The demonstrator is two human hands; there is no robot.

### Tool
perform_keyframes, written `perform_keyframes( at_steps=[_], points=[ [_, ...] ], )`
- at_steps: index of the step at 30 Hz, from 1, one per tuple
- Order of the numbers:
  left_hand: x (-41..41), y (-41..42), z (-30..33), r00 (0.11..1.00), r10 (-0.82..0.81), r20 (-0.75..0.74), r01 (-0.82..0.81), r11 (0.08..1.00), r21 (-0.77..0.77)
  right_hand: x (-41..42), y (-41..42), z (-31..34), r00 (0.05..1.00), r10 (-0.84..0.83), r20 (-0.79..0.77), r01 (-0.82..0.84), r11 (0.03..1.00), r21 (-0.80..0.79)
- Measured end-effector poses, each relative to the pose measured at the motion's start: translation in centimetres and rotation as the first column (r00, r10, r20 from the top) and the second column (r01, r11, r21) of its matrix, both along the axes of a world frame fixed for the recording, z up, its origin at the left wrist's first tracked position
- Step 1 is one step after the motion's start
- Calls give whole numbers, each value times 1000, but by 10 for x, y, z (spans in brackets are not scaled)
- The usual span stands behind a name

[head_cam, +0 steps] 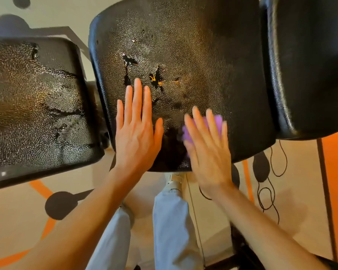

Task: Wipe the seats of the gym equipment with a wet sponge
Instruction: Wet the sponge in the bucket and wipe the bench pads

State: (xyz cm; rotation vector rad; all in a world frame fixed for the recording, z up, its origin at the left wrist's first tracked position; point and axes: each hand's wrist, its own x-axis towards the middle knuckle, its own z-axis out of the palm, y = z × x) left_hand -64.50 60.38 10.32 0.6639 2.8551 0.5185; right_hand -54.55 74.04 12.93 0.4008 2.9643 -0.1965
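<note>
Leftmost sits a black padded seat [37,106], its pebbled vinyl beaded with water and streaked by darker runs, so it looks already wetted. Just beside it, across a narrow gap, is the middle seat [183,55], also black and grained, with a few torn patches near its centre and a glossy wet zone at its near edge. The person's left hand [136,129] lies flat on this pad, fingers straight and together, gripping nothing; it seems to brace the cushion. To its right, the right hand [207,145] is motion-blurred, its fingers extended and pressing a purple sponge [216,123] flat against the same pad. It is a press with straight fingers, not a curled grasp. Only the sponge's far end and left edge show past the fingers, so its full outline is hidden; its long axis appears to run roughly along the fingers, pointing away from the person toward the seat's far side. Judged from its look, the sponge is light, soft and compressible, likely slick when soaked, and best handled by a broad palm press or a pinch across its short sides. Farthest right is a third dark pad [310,65], dry-looking and untouched by either hand.
</note>
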Motion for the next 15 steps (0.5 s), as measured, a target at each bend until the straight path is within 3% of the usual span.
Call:
perform_keyframes(
  at_steps=[4, 10, 12, 15],
  points=[
    [0, 0, -1, 1000, -4, -9, 4, 1000, -5, -78, 10, -10, 985, -143, -100, 148, 988, 44],
    [-1, -1, -2, 1000, 2, 2, -2, 1000, 11, 34, -36, -2, 1000, -2, 23, 1, 1000, 31],
    [-1, -1, -1, 1000, -4, 3, 4, 1000, 16, -7, -21, -5, 1000, -1, 4, 1, 1000, -2],
    [-1, -2, -2, 1000, -14, 1, 14, 1000, 14, -78, -3, -9, 988, -127, -90, 132, 990, 50]
  ],
)
